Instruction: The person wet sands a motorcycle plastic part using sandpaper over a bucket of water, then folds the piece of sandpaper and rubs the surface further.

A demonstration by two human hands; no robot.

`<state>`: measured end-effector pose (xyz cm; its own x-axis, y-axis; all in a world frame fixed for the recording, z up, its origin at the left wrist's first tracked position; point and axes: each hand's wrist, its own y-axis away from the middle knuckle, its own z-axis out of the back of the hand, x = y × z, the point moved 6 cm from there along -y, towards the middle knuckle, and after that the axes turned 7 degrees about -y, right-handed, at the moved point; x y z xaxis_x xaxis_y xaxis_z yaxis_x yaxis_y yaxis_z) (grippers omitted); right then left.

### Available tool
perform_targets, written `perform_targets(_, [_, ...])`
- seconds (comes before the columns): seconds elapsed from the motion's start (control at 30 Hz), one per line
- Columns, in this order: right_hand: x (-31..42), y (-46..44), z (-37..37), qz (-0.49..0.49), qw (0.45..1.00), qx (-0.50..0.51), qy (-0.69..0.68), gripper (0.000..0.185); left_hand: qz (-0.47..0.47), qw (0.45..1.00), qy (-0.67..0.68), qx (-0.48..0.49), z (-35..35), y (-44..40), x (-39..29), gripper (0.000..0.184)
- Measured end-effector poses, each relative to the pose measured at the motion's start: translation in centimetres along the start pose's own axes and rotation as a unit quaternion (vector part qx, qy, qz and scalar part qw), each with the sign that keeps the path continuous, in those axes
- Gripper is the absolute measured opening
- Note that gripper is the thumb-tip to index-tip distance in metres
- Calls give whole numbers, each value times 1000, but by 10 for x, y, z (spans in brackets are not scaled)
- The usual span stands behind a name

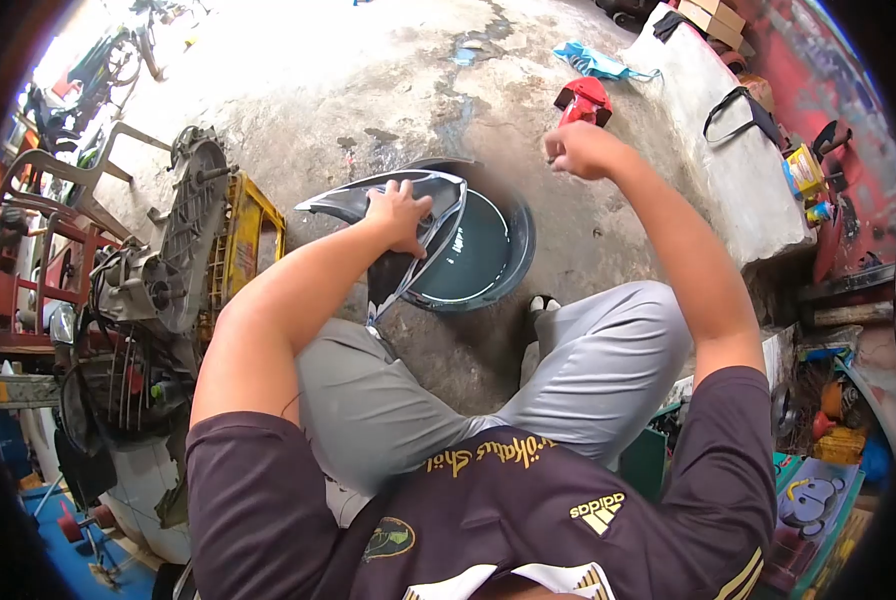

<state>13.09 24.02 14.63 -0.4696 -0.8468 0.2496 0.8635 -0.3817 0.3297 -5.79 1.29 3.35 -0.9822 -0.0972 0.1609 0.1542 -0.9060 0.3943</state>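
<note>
My left hand (pixel 398 215) grips a black and silver body panel (pixel 336 200), apparently a motorcycle fairing, its fingers bent over the upper face. The panel is tilted across the left rim of a dark round basin (pixel 523 250). Greenish water (pixel 468 262) fills much of that basin. Raised to the right of the basin, my right hand (pixel 590 152) has its fingers curled together; whatever they hold, if anything, is hidden. Just beyond that hand lies a red plastic part (pixel 585 98) on the floor.
A metal engine casing (pixel 196 200) and a yellow crate (pixel 250 220) stand at the left, near a chair frame (pixel 63 180). Right of the floor runs a pale ledge (pixel 713 165). A blue cloth (pixel 593 60) lies at the back on the wet-streaked concrete (pixel 368 90).
</note>
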Motion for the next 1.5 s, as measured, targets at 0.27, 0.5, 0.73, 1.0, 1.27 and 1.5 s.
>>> perform_targets(0.27, [14, -59, -66, -22, 999, -44, -18, 27, 15, 997, 51, -59, -1, -5, 18, 76])
perform_targets(0.5, [11, -61, -251, -290, 748, -142, -581, 27, 61, 994, 63, -71, 2, -6, 21, 79])
perform_targets(0.73, [24, -63, -316, -413, 558, -141, -706, 28, 48, 997, 39, -44, -15, -17, 21, 91])
perform_targets(1.0, [-9, -115, -388, -470, 315, -229, -792, 42, 8, 995, 61, -73, -10, -3, 25, 104])
perform_targets(1.27, [37, -77, -354, -530, 250, -222, -779, 64, -11, 996, 17, -90, -11, -3, 8, 105])
perform_targets(1.5, [13, -115, -351, -238, 158, -168, -943, 23, -2, 997, 16, -73, -15, 1, 12, 108])
